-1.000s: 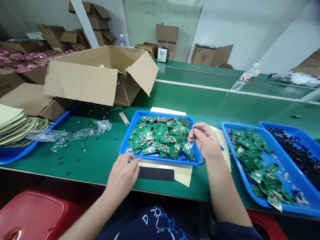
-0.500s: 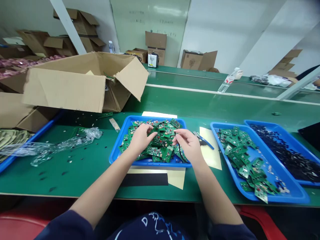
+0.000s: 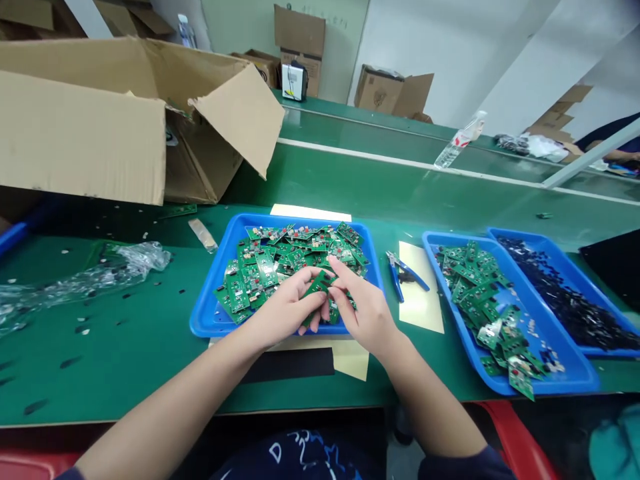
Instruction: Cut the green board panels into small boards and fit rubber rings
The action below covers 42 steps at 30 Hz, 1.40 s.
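My left hand is closed on a small green circuit board, held tilted over the front of the middle blue tray. Dark parts show on its face. My right hand meets it there, thumb and fingers closed at the board's right end; whatever sits between those fingertips is too small and covered to make out. Beneath both hands, the tray holds a heap of loose circuit boards with red, white and black components. My hands hide the front right part of the heap.
Blue-handled cutters lie right of the tray by a yellow sheet. Further right are a blue tray of boards and another of black parts. A large open carton and crumpled plastic occupy the left.
My hands, apart over the heap before, have come together at the tray's front. A circuit board is now in my left hand. The view has tipped down and closer.
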Motion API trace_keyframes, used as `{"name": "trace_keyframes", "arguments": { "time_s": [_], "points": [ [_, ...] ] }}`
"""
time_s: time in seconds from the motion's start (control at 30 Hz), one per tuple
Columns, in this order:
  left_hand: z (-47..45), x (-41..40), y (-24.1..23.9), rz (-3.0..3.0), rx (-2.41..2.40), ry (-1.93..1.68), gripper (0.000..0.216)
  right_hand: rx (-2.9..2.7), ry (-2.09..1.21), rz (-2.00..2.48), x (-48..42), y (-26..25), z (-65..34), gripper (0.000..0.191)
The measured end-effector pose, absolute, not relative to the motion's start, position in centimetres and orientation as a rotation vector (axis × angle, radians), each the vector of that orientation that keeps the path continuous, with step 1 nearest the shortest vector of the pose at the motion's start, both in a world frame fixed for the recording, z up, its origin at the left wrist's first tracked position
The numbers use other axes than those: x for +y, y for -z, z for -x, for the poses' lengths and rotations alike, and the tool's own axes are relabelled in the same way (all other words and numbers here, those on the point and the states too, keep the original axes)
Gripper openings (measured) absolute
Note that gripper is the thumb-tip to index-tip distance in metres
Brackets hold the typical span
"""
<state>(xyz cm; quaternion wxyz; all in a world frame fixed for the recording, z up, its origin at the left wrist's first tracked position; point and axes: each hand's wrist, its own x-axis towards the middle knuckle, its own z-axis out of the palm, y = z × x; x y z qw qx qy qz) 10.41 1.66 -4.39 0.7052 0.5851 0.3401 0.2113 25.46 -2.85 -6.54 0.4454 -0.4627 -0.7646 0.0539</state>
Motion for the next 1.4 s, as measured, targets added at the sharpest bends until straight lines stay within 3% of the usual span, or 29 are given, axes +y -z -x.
{"name": "trace_keyframes", "arguments": {
  "time_s": [0.43,0.9,1.23,1.3,1.4],
  "points": [
    [-10.48,1.67,4.42,-1.266,0.648,-0.478,0.032,-1.943,-0.13,1.222,-3.1,6.02,-25.67,0.044],
    [-10.67,1.56,4.69,-1.508,0.683,-0.58,0.028,-1.955,-0.047,1.204,-2.98,6.11,-25.43,0.041],
    [-10.53,1.19,5.05,-1.45,0.725,-0.658,0.032,-1.755,-0.104,1.322,-3.29,6.11,-25.51,0.055],
    [-10.47,1.32,5.0,-1.448,0.748,-0.674,0.031,-1.75,-0.111,1.345,-3.26,6.05,-25.61,0.048],
    [-10.44,1.46,4.94,-1.449,0.78,-0.668,0.032,-1.787,-0.103,1.323,-3.09,5.97,-25.8,0.02]
  ]
}}
